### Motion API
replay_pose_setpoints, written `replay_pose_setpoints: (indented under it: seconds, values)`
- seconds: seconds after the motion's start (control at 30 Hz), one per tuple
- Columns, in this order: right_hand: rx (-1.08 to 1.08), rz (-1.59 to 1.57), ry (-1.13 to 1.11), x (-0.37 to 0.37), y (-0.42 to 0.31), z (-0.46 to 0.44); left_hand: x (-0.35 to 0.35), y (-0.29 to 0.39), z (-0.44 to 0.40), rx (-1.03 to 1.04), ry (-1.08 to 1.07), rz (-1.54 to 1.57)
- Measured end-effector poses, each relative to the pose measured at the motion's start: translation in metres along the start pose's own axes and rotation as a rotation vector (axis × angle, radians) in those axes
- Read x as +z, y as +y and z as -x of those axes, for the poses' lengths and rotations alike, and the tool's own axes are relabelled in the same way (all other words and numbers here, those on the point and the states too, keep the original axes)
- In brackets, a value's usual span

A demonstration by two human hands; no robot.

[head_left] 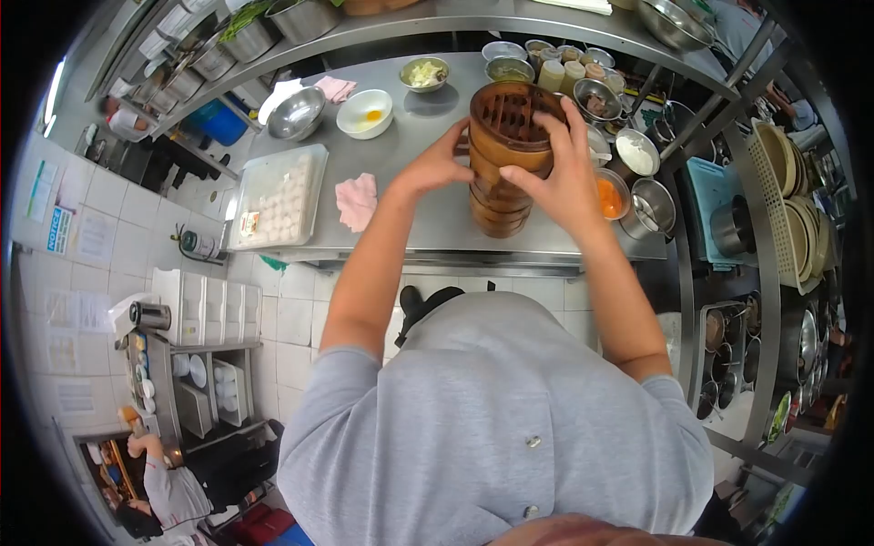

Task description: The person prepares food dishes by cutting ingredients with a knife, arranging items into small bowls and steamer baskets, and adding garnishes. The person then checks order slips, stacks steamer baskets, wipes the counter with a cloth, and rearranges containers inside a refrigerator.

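Steamer stack: the round brown baskets stand in a pile on the bench, right of the middle in the upper half of the frame. The top one has slats; I can't see to the bottom inside.
Left hand: the left hand is curved against the stack's left side, thumb at the front. Some fingertips are hard to see.
Right hand: the right hand grips the other side, with its thumb on the front and fingers up by the top rim.
Behind right hand: a pale bowl is partly hidden.
Right of stack: some orange stuff sits in a bowl; I can't tell what it is.
Left of stack: a pink cloth lies near a box of pale round things, blurry under the clear lid.
Lower left: another person holds something too small to name.
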State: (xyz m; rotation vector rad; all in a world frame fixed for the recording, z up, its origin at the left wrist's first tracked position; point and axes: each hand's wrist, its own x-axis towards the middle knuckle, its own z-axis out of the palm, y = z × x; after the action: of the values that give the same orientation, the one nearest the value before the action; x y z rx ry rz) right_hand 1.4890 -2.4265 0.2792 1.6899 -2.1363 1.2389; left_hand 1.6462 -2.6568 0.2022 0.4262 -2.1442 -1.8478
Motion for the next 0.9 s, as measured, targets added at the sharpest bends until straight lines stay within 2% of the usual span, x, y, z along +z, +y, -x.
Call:
replay_pose_setpoints:
  seconds: [0.03,0.1,0.13,0.17,0.23,0.37,0.47,0.6,0.7,0.77,0.83,0.87,0.9]
  values:
    - [-0.003,-0.008,-0.006,-0.003,0.006,0.0,0.004,0.018,0.003,0.103,-0.055,-0.177]
    - [-0.052,-0.156,0.051,-0.009,0.02,0.001,0.007,0.041,0.007,0.046,-0.083,-0.233]
    - [0.07,-0.237,-0.016,-0.012,0.027,0.005,0.008,0.045,0.007,-0.007,-0.121,-0.288]
    - [0.068,-0.24,-0.022,-0.003,0.047,0.015,0.01,0.036,0.007,-0.011,-0.116,-0.285]
    - [0.208,-0.565,-0.249,0.035,0.091,0.035,0.014,0.009,0.002,0.085,-0.064,-0.3]
    - [0.232,-0.533,-0.165,0.058,0.079,0.043,0.021,0.011,0.002,0.197,-0.017,-0.273]
    - [0.211,-0.365,-0.095,0.05,0.07,0.037,0.012,0.023,0.0,0.215,-0.055,-0.163]
    - [0.137,-0.31,-0.06,0.023,0.012,0.004,-0.012,0.065,0.024,0.286,-0.037,-0.162]
    - [0.141,-0.429,-0.166,0.017,-0.047,-0.02,-0.044,0.082,0.061,0.321,0.018,-0.125]
    - [0.21,-0.43,-0.277,0.034,-0.09,-0.038,-0.078,0.095,0.097,0.354,0.104,-0.126]
    - [0.179,-0.512,-0.35,0.063,-0.133,-0.067,-0.111,0.115,0.133,0.504,0.276,-0.114]
    - [0.036,-0.582,-0.35,0.075,-0.162,-0.087,-0.136,0.125,0.151,0.511,0.34,-0.153]
    - [-0.012,-0.635,-0.381,0.091,-0.191,-0.107,-0.162,0.136,0.169,0.586,0.426,-0.181]
